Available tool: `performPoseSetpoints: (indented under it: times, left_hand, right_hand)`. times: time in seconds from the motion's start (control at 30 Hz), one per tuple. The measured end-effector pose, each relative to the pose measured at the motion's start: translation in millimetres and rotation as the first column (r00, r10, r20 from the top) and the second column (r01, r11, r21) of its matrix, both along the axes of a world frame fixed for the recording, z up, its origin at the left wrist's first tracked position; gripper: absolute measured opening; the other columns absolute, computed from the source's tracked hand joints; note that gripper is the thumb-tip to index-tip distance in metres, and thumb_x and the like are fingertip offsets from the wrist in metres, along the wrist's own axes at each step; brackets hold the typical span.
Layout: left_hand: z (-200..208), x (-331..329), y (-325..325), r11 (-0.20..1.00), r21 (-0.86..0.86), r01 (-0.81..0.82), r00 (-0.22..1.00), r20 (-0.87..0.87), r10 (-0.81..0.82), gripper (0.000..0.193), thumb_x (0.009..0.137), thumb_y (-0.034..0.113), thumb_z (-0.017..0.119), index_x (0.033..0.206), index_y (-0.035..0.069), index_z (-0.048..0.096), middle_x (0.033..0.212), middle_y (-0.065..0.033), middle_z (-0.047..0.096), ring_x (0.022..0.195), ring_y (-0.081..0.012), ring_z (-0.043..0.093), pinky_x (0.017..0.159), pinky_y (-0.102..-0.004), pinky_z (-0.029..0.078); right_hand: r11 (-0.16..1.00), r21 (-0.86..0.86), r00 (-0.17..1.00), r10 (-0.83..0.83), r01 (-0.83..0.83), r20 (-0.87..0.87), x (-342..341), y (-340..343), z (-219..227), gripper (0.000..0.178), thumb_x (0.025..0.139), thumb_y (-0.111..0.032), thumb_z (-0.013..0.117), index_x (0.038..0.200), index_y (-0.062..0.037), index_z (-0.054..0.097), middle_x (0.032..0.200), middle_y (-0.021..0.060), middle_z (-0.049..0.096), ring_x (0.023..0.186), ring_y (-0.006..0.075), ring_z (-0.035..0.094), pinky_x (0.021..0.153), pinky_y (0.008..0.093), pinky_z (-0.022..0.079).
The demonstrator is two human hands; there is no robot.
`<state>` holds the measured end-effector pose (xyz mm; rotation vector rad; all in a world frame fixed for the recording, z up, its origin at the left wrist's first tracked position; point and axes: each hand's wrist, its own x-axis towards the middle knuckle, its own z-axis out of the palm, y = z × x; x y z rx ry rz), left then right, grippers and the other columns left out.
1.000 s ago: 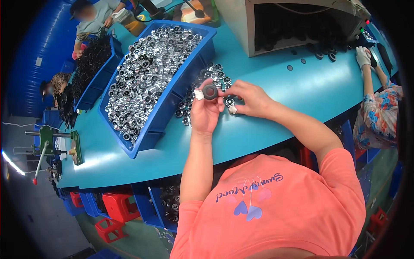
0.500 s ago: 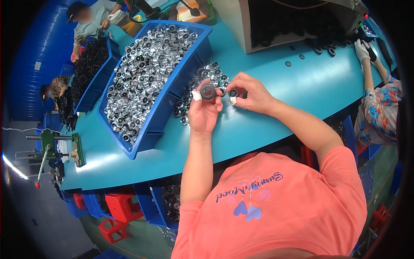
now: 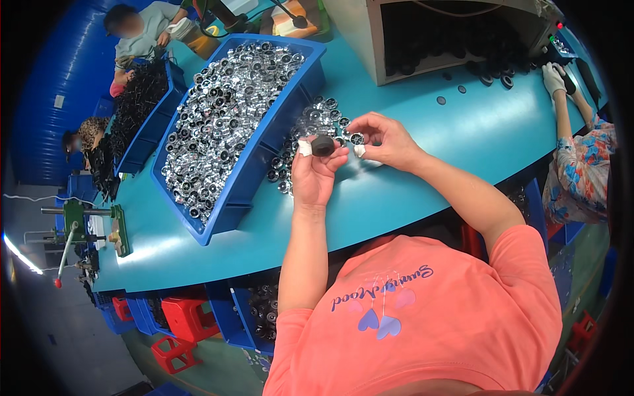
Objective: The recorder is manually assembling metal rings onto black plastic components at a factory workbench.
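Observation:
A dark round ring, like a small tyre [image 3: 323, 146], is gripped between the thumb and fingers of my left hand [image 3: 314, 173], its opening turned partly away. Beside it, my right hand [image 3: 391, 143] pinches a small silver wheel hub [image 3: 357, 138] with a black spoked face. Hub and ring are apart. White tape wraps both thumbs. Just beyond my hands lies a loose pile of silver hubs [image 3: 321, 117] on the turquoise table. To the left, a blue bin [image 3: 254, 155] is heaped with many more such hubs.
A box-like opening [image 3: 380, 46] at the back right holds black rings, some spilling onto the table [image 3: 422, 105]. At far right a gloved co-worker's hand [image 3: 553, 79] rests there. Another blue bin [image 3: 148, 125] of black parts stands left, near two people. A green hand press [image 3: 74, 221] is at left.
The black ring in my left hand has tilted, so its hole no longer faces up to view. My right hand has shifted slightly, and the hub it holds shows more fully.

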<state>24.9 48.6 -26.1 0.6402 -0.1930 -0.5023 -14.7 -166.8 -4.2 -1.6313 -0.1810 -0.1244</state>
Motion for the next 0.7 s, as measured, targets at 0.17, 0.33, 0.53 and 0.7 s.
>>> performPoseSetpoints:
  times: [0.17,0.33,0.53,0.7]
  left_hand:
    - [6.4,-3.8,-4.3,1.0,0.023,-0.001,1.0,-0.013,0.001,0.048,0.112,0.037,0.033,0.141,0.001,0.046,0.113,-0.0204,0.067,0.098,-0.0316,0.074,0.085,-0.0361,0.065]
    - [3.7,-2.8,-2.5,1.0,0.004,-0.013,0.999,-0.04,0.014,0.051,0.112,0.038,0.033,0.144,0.0,0.045,0.115,-0.0215,0.066,0.1,-0.0331,0.073,0.086,-0.0364,0.065]
    - [0.4,-1.1,0.1,0.997,-0.071,0.019,0.994,-0.105,-0.026,0.047,0.112,0.037,0.034,0.139,0.0,0.047,0.113,-0.0209,0.066,0.099,-0.0381,0.073,0.085,-0.0396,0.065]
    - [-0.6,-1.1,-0.4,0.997,-0.063,0.054,0.998,-0.041,-0.057,0.046,0.111,0.037,0.038,0.137,0.001,0.049,0.113,-0.0203,0.066,0.092,-0.0339,0.073,0.08,-0.0409,0.064]
  right_hand:
    - [0.997,0.071,0.992,0.052,-0.044,-0.117,0.3,-3.0,-1.5,0.037,0.082,-0.001,0.076,0.117,-0.0019,0.063,0.095,-0.0026,0.057,0.079,0.0032,0.053,0.07,0.0202,0.048]
    - [0.994,0.103,0.989,0.054,-0.039,-0.141,1.8,-3.3,-3.6,0.036,0.083,-0.002,0.075,0.117,-0.0022,0.063,0.091,-0.004,0.055,0.078,0.0022,0.052,0.068,0.0195,0.047]
    - [0.991,0.13,0.986,0.036,-0.014,-0.166,1.5,-1.8,-2.1,0.035,0.08,-0.002,0.075,0.113,-0.0032,0.066,0.086,-0.0043,0.057,0.075,0.0029,0.053,0.067,0.0206,0.047]
    - [0.996,0.07,0.987,0.069,-0.059,-0.147,1.3,-4.2,-2.8,0.035,0.085,-0.001,0.073,0.119,-0.002,0.061,0.09,-0.0041,0.053,0.076,0.0019,0.051,0.066,0.0193,0.045]
